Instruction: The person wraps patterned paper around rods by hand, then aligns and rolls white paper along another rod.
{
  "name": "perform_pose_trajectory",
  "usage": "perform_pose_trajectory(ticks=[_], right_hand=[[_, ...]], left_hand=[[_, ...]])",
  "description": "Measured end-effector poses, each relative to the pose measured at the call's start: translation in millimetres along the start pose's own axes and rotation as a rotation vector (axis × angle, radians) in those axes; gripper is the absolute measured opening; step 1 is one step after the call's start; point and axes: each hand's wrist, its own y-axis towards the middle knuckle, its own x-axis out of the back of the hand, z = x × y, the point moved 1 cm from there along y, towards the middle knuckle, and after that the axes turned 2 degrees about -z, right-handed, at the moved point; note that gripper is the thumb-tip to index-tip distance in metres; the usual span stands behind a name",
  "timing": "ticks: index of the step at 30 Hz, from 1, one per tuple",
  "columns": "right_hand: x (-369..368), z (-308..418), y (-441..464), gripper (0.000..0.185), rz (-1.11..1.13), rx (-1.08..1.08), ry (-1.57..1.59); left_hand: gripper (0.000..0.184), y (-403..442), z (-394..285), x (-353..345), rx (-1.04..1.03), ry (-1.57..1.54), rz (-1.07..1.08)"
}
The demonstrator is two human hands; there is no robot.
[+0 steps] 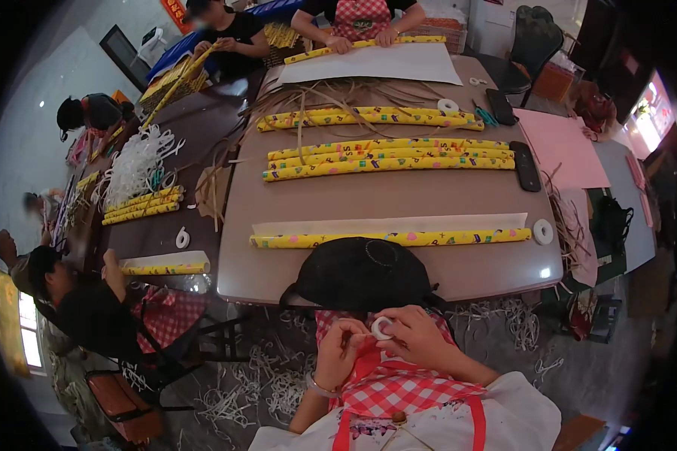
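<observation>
Above the red checked apron (429, 395), my right hand (414, 333) has its fingers wrapped round a small white tape roll (382, 328). My left hand (341, 350) is closed in a pinch at the roll's left side; what lies between its fingertips is too small to make out. Just beyond my hands, a black bag (361, 272) rests at the table's near edge. Behind it a yellow patterned roll (459, 237) lies along a partly unrolled white sheet (444, 224). Another white tape roll (542, 231) is by its right end.
More yellow rolls (391, 158) lie across the table (399, 197), with brown strips (338, 94) behind. Two dark phones (529, 167) and teal scissors (485, 115) are at the right. Co-workers sit opposite and left. White strips (278, 379) litter the floor.
</observation>
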Motion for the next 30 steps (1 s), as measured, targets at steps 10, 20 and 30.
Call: perform_pose_trajectory(ticks=[10, 20, 30], right_hand=[[7.1, 3.0, 2.4, 0.023, -0.027, -0.173, 0.390], [19.9, -8.2, -5.3, 0.016, 0.036, -0.177, 0.350], [23.6, -27.4, 10.1, 0.012, -0.012, -0.080, 0.291]], left_hand=[[0.021, -4.5, -18.3, 3.7, -0.248, 0.311, -0.346], [0.019, -3.6, -25.8, 42.2, -0.309, 0.501, -0.312], [0.024, -2.4, -31.0, 91.9, -0.448, 0.871, -0.779]])
